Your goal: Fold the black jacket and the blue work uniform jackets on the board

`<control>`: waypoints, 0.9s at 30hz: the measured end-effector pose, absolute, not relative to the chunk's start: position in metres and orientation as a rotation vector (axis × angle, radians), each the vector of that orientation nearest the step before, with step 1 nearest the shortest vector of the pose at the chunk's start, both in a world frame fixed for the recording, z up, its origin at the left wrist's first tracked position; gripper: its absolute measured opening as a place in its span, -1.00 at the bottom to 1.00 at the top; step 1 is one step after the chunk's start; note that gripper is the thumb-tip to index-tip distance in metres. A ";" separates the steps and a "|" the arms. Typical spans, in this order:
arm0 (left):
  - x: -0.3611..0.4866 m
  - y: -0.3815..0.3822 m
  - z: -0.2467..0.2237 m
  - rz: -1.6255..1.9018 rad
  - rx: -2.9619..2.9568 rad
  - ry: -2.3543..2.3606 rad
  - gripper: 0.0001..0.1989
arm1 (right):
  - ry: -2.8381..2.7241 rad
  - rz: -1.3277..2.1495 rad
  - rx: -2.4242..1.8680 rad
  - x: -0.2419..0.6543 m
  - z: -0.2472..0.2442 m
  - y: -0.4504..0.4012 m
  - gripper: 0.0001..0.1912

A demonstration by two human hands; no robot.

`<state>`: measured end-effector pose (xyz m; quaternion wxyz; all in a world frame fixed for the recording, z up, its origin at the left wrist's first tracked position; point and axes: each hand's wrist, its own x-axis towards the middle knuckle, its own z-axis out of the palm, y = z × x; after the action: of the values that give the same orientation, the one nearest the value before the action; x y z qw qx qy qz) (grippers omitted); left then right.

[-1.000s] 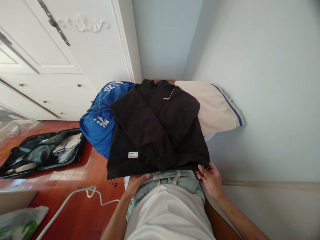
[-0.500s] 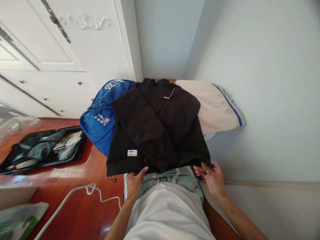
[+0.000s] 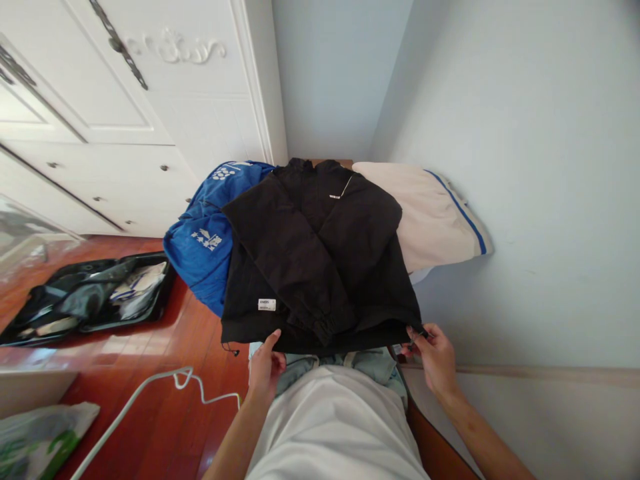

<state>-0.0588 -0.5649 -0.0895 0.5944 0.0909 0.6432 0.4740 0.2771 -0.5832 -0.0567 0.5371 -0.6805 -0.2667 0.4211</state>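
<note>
A black jacket (image 3: 310,253) lies spread in front of me, its sleeves folded across the front and its collar pointing away. A white label (image 3: 267,305) shows near its lower left hem. My left hand (image 3: 267,365) pinches the hem left of the middle, thumb on top and the other fingers underneath. At the hem's right corner, my right hand (image 3: 434,357) grips the edge near a dark drawcord; its fingertips are partly hidden. Another drawcord end (image 3: 234,351) dangles from the left corner. Beneath the jacket, whatever supports it is mostly covered.
Blue clothing (image 3: 200,247) with white prints hangs out at the left, and a cream garment (image 3: 430,213) with a blue stripe at the right. An open suitcase (image 3: 90,293) lies on the wooden floor, near a white cable (image 3: 145,383). A white wardrobe (image 3: 200,120) and a wall (image 3: 525,167) stand close.
The hem's middle has come down nearer my body and lies straighter. My left hand has shifted slightly left along it, and my right hand slightly right.
</note>
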 end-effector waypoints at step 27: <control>-0.160 -0.447 -0.151 1.376 -0.015 1.500 -0.88 | -1.451 0.898 -1.760 0.289 -0.108 -0.574 -0.65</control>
<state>-0.1598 -0.4465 -0.1513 0.5253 -0.0064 0.6271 0.5751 0.2889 -0.5739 -0.1079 0.3385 -0.6755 -0.5571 0.3447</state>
